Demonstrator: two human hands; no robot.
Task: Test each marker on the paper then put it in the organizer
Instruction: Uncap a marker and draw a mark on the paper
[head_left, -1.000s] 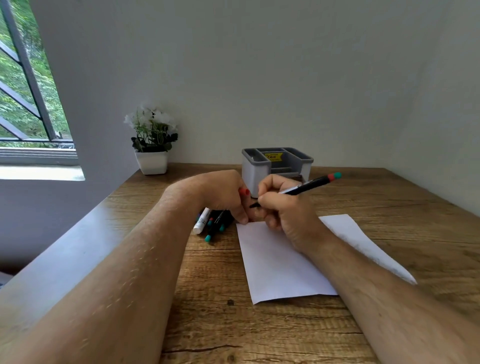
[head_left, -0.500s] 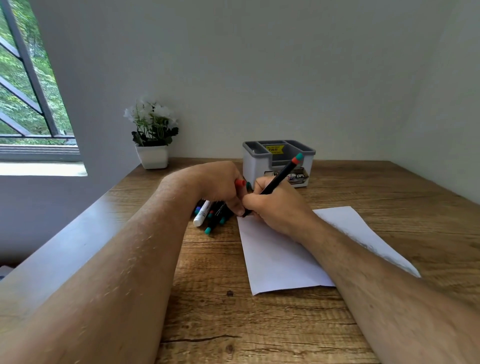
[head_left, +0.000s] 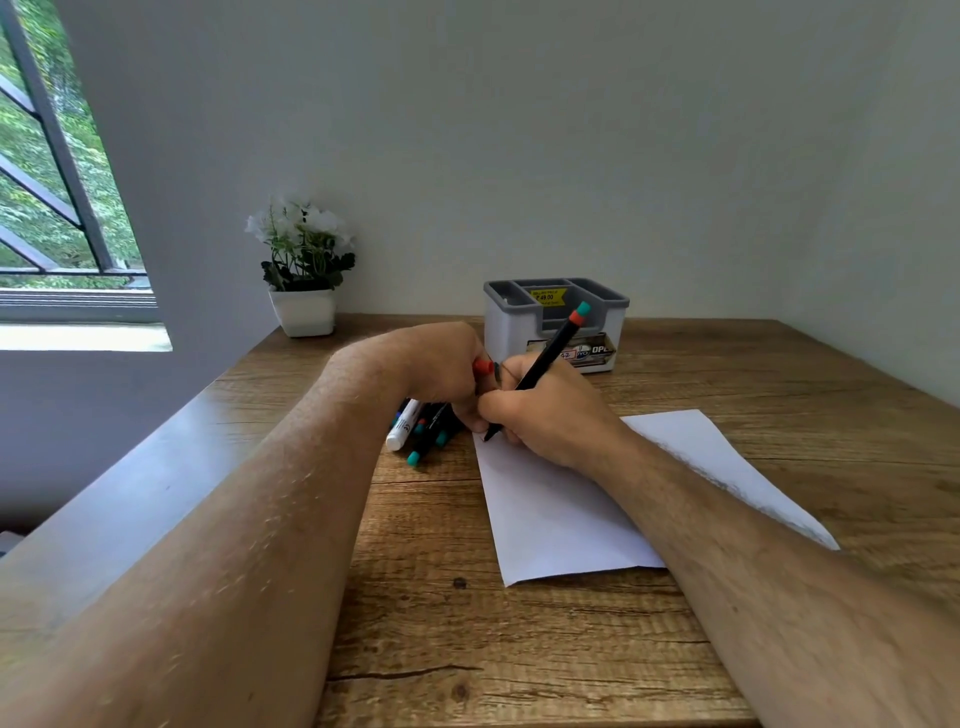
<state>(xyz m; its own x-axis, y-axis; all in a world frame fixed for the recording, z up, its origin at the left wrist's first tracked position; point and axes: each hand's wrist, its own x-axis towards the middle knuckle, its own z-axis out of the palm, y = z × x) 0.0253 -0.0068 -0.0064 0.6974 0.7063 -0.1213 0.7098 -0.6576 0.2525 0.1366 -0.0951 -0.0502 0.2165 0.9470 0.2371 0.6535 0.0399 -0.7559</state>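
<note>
Black marker (head_left: 540, 371) tilted, tip on white paper (head_left: 550, 514) — grey organizer (head_left: 555, 325) behind, upright.

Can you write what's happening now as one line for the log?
right hand: holds black marker, tip on paper | left hand: holds red cap | organizer: no markers visible

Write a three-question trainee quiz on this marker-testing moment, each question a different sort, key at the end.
1. True or false: the organizer already holds markers.
2. Which hand holds the black marker tip-down on the paper? A) left B) right
3. Fill in: the left hand grips a small ___ cap.

Key: 1 false, no markers show in its compartments; the spare markers lie on the table. 2 B, the right hand. 3 red.
</note>
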